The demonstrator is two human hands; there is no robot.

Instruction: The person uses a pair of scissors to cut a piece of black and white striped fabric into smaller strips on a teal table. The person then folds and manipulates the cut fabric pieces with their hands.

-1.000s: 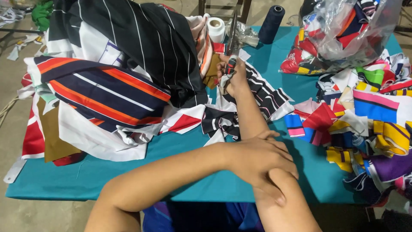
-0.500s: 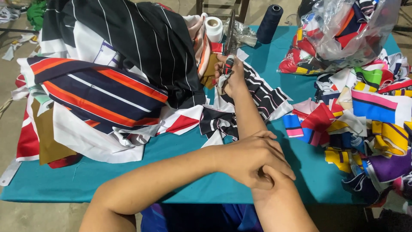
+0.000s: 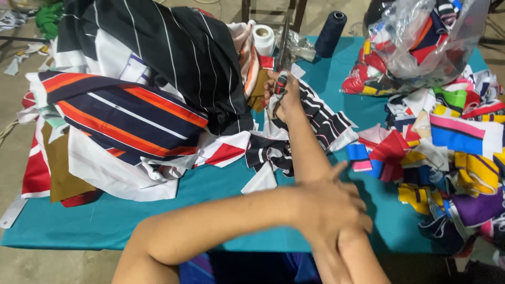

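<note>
While your right hand (image 3: 281, 94) reaches far out over the table (image 3: 94, 226), it is closed around the handles of the scissors (image 3: 283, 52), whose blades point up toward twelve o'clock. Your left hand (image 3: 331, 210) lies across your own right forearm near six o'clock; its fingers are blurred and loosely spread, holding nothing that shows.

The scissors sit just past the middle of the table, touching the black-and-white striped scrap (image 3: 321, 118) that lies under your wrist. That scrap looks light, limp and thin, so it will likely fold and slide on the smooth teal cloth; I judge a pinch at a free edge, close to the blades, the best hold. The scissors are stiff metal with dark loops, best kept by the loops.

At ten o'clock rises a heap (image 3: 147, 89) of soft striped fabric, black with thin white lines on top, navy with orange and red bands below, white and brown pieces at its foot. At twelve stand a white roll (image 3: 263, 39) and a dark thread cone (image 3: 330, 34), both upright. At one o'clock a clear crinkled bag (image 3: 421, 42) bulges with coloured offcuts. At three o'clock loose bright scraps (image 3: 447, 152) lie overlapping, flat and frayed.
</note>
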